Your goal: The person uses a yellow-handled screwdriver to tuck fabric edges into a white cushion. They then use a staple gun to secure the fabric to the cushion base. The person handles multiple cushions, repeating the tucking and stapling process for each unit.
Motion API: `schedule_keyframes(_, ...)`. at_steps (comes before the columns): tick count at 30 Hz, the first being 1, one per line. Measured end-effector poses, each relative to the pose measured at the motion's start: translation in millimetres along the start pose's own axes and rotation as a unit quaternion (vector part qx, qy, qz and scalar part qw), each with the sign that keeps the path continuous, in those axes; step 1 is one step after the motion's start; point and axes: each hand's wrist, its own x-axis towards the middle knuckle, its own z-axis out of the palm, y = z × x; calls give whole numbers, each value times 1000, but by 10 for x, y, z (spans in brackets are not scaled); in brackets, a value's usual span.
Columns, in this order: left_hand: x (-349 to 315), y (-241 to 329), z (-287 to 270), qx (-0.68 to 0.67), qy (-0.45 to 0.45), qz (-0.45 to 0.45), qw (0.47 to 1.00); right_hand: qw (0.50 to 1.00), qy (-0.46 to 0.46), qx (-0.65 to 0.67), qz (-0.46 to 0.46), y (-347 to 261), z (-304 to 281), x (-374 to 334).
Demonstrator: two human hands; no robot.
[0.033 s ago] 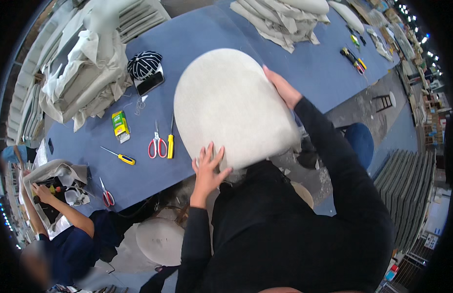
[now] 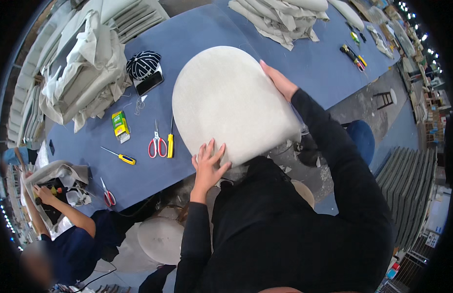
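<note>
A pale off-white upholstered seat pad (image 2: 231, 105), rounded at its far end, lies over the near edge of the blue-topped table. My left hand (image 2: 207, 168) rests on its near left part, fingers spread flat against the fabric. With my right hand (image 2: 281, 84) I grip the pad's right edge; part of those fingers is hidden. Just left of the pad are a yellow-handled screwdriver (image 2: 170, 145), partly covered by it, and red-handled scissors (image 2: 157, 145).
Another screwdriver (image 2: 123, 157), a green-yellow box (image 2: 120, 126), a phone (image 2: 149, 84) and a patterned cap (image 2: 143, 65) lie on the table (image 2: 197, 29). Fabric piles (image 2: 80, 78) stand far left. At lower left a co-worker (image 2: 72, 244) handles a covered piece. A blue stool (image 2: 359, 141) stands right.
The seat pad has shifted slightly left and away from me, and my right hand has moved with it. My left hand keeps its place on the fabric.
</note>
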Motion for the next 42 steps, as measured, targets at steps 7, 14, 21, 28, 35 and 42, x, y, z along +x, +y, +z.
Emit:
schedule_keyframes(7,704,-162,346,70,10,-60,996,997,37,-71,13,1122,-1091,959)
schedule_keyframes(14,754,-167,722,-43,146,-149,977,974,52,196,99,2277,-1360,-324)
schedule_keyframes(21,895,-201,666,-406,277,-286,823,957,75,258,105,2417,-1725,-266)
schedule_keyframes(28,601,-689,747,-349,466,-447,679,932,-36,281,228,2247,-1718,613)
schedule_keyframes(35,967,-838,800,-449,391,-470,652,987,36,106,114,1344,-1446,197)
schedule_keyframes(42,1664,-511,640,-576,168,-379,704,958,-56,-23,-281,-781,166,-738)
